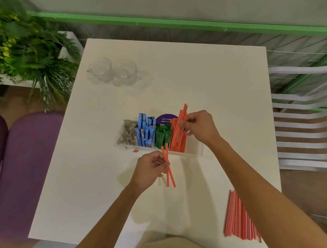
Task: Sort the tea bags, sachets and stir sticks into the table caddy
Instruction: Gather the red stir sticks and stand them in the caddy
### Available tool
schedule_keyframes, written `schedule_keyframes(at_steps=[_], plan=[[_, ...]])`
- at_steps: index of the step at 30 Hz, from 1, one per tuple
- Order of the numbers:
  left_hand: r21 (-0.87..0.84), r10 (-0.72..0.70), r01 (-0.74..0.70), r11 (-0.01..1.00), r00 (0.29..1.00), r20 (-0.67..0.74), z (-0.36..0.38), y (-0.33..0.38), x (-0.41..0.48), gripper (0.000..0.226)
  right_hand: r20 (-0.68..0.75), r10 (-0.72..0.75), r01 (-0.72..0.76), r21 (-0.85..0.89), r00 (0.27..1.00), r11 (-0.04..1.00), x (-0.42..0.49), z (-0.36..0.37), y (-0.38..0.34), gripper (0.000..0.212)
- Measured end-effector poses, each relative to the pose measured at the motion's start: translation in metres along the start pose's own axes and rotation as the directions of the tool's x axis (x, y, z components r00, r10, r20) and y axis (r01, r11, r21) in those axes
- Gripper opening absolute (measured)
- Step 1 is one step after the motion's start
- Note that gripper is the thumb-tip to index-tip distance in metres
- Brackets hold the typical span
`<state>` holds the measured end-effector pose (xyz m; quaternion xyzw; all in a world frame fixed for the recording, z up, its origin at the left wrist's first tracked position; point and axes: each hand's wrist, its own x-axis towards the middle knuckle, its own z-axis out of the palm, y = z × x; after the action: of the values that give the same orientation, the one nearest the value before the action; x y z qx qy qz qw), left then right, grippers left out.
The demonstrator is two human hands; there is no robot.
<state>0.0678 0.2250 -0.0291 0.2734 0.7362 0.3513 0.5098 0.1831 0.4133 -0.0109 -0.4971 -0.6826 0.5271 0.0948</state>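
A clear table caddy point(195, 148) stands mid-table. It holds tea bags point(127, 133) at the left, then blue sachets point(145, 130), green sachets point(162, 135) and upright red stir sticks point(178, 134). My right hand point(200, 126) pinches a few of the upright sticks near their tops. In front of the caddy, my left hand point(149, 170) grips two or three red stir sticks point(169, 177) that slant toward me. A pile of loose red stir sticks point(239, 218) lies near the table's right front edge.
Two clear glass mugs point(113, 71) stand at the back left of the white table point(214, 78). A small red tag point(135, 151) lies before the caddy. Purple chairs point(23, 169) and plants point(20, 46) are left, white slatted chairs point(310, 130) right.
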Motion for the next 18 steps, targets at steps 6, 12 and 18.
schedule_keyframes(at_steps=[6,12,18], plan=[[0.025,-0.009,0.009,1.000,1.000,0.006,-0.009,-0.008,-0.001,0.010,0.041,0.051,-0.044,-0.158,0.998,0.986,-0.009,0.017,0.016,0.026],[0.022,-0.012,0.011,1.000,1.000,0.020,-0.008,-0.011,-0.005,0.010,0.016,0.054,-0.049,-0.237,0.998,0.970,-0.011,0.020,0.013,0.022],[0.029,-0.011,0.011,1.000,1.000,0.022,-0.007,-0.011,-0.009,0.009,-0.053,0.047,-0.057,-0.208,0.997,0.976,-0.014,0.016,0.009,0.012]])
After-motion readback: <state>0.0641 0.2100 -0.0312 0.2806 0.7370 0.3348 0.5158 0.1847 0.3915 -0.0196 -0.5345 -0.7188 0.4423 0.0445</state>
